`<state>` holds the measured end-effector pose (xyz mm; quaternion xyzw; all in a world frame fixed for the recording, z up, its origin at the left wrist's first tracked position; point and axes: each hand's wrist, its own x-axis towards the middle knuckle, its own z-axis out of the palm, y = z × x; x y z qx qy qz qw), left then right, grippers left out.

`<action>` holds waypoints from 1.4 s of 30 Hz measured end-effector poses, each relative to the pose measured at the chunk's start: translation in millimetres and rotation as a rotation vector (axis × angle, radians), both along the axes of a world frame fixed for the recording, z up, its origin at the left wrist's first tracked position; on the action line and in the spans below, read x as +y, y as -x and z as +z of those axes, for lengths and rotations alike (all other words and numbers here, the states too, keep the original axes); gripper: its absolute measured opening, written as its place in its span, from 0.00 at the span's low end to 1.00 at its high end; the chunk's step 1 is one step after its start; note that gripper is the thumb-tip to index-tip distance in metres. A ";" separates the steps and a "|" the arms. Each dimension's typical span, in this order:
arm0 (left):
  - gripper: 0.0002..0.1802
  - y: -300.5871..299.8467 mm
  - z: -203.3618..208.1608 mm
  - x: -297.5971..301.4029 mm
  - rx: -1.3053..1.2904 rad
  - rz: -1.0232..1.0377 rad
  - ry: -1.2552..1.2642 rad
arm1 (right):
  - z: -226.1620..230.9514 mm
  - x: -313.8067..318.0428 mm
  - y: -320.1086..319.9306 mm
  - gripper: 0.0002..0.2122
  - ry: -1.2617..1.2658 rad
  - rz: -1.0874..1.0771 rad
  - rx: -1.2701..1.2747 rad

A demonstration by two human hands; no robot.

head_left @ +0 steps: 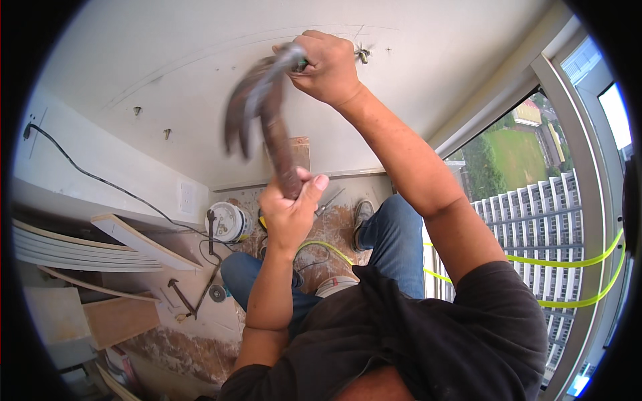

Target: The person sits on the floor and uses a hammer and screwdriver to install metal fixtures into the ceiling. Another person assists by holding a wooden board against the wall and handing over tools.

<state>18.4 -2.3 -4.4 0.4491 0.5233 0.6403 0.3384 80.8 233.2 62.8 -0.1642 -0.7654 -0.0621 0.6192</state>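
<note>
My left hand [289, 208] is wrapped round the handle of a claw hammer [277, 144]. The hammer is raised in front of the white wall [194, 80], its head blurred by motion. Closed and pressed near the wall, my right hand [324, 67] is right beside the hammer's head. A small green and dark bit shows at its fingers, but the rest of what it grips is hidden. Just right of that hand, a metal anchor bolt [362, 55] sticks out of the wall. Two more bolts [138, 110] protrude farther left, below curved pencil lines.
At left stand a white bucket [227, 223], curved white panels [77, 246] and wooden boards [120, 319]. A black cable [100, 180] runs down from the left wall. Tools and a cutting disc [217, 293] lie on the floor. A window [521, 147] and yellow-green hose [582, 262] are at right.
</note>
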 end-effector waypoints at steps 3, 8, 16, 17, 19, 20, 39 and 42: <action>0.06 -1.2 2.0 -3.3 -0.160 0.121 -0.332 | 0.8 -3.3 -0.6 0.17 -0.020 -0.040 -0.015; 0.10 11.8 -4.4 7.8 -0.031 0.036 0.137 | 1.7 -0.5 2.8 0.16 -0.038 -0.009 -0.015; 0.09 18.8 8.6 -10.6 -0.251 0.178 -0.535 | 3.3 -2.2 3.0 0.17 -0.041 -0.083 -0.043; 0.08 13.0 0.3 -5.6 -0.204 0.230 -0.445 | 2.4 -1.9 6.5 0.18 -0.043 -0.083 -0.041; 0.09 14.7 -9.0 5.9 -0.071 0.067 -0.055 | 1.6 0.6 10.2 0.18 -0.053 -0.091 -0.036; 0.09 21.7 -8.6 4.2 -0.055 0.068 0.038 | 1.6 1.0 11.2 0.18 -0.052 -0.084 -0.033; 0.06 30.9 43.4 -11.2 -0.147 0.114 -0.148 | 15.3 18.1 16.0 0.18 0.062 -0.151 0.116; 0.10 40.7 58.4 0.9 -0.005 0.014 0.187 | 17.2 16.7 14.7 0.18 0.068 -0.106 0.126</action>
